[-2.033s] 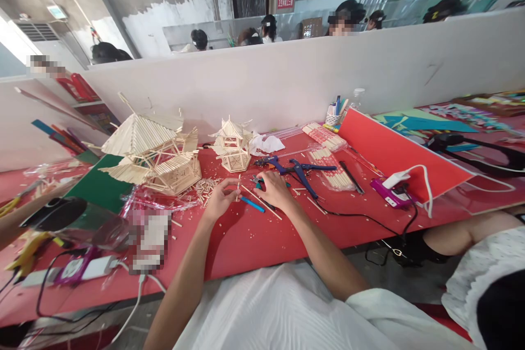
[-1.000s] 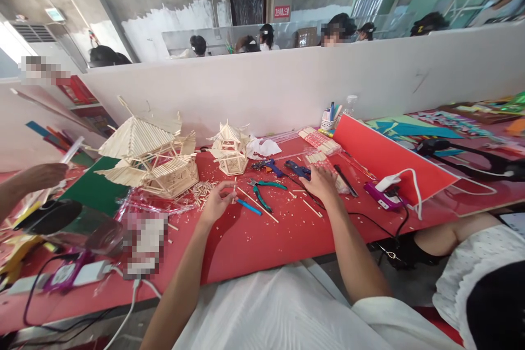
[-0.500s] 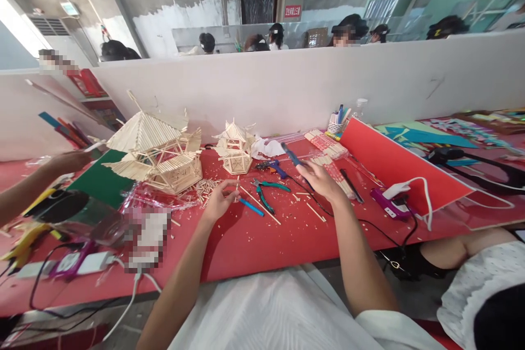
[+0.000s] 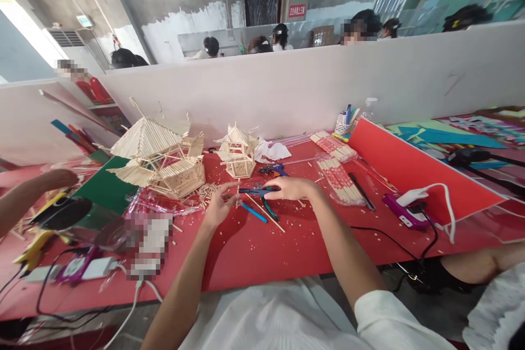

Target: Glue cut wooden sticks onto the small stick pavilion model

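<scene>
My left hand (image 4: 218, 209) is closed in a pinch on a short wooden stick (image 4: 238, 190), held upright over the table. My right hand (image 4: 292, 188) grips a slim dark-blue tool (image 4: 255, 191), perhaps a pen or craft knife; its far end meets the stick at my left fingers. Below lie a bright blue rod (image 4: 253, 211), a long thin stick (image 4: 274, 220) and teal-handled pliers (image 4: 268, 210), partly hidden by my right hand. Behind them sit a blue glue gun (image 4: 275, 168) and a small stick-built pavilion (image 4: 238, 154).
A larger stick pavilion (image 4: 153, 156) stands left, beside wood scraps (image 4: 208, 194). Packs of sticks (image 4: 339, 179), a black pen (image 4: 361, 191), a red board (image 4: 414, 169) and a purple power strip (image 4: 400, 212) are right. Another person's arm (image 4: 35, 194) reaches in from the left.
My right hand has moved left and down with the dark-blue tool, bringing it to the stick. The left hand keeps its pinch. The view has shifted slightly.
</scene>
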### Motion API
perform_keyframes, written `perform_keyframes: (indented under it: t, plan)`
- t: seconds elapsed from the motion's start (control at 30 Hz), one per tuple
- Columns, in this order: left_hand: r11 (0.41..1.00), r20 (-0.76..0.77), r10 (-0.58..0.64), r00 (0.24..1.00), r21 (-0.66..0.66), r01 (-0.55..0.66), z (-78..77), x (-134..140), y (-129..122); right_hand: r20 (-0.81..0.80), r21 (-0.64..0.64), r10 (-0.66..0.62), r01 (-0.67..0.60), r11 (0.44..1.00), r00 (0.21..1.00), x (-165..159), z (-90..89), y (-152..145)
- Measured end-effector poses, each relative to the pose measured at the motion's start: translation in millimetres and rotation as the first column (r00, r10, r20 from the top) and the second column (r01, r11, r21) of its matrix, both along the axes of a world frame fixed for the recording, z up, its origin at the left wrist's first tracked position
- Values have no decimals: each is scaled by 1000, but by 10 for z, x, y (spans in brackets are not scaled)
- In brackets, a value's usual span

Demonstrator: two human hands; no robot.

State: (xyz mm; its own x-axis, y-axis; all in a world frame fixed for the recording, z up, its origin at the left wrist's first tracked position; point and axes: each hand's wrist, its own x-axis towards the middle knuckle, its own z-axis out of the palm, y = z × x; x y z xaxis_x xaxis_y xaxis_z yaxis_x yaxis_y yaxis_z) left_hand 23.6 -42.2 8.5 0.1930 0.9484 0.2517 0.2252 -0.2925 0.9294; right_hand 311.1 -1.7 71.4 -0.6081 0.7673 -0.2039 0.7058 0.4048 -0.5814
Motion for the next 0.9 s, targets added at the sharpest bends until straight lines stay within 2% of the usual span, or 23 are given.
perform_keyframes:
  t: [0.1,0.17,0.3,0.37,0.6,0.9]
  plan:
    - [1000,-84,-30,996,-5,30,85,-31,44,-72,16,17,-16,1000,997,-22,-99,0]
    - [996,-164,-90,982,-11,90,172,-44,118,-112,24,34,-31,999,993,-13,-130,-12]
    - [957,-296,-281,913,-13,290,318,-27,316,-162,41,26,-19,999,986,34,-90,-52]
    - [943,-312,-321,894,-19,332,336,-13,389,-182,53,-1,11,999,983,59,-51,-77]
    - [942,-312,-329,892,-41,333,265,-26,364,-161,94,-1,17,995,987,59,-42,-114]
    - [946,-293,-312,904,-11,323,313,-9,329,-179,107,12,7,994,984,2,-79,-113]
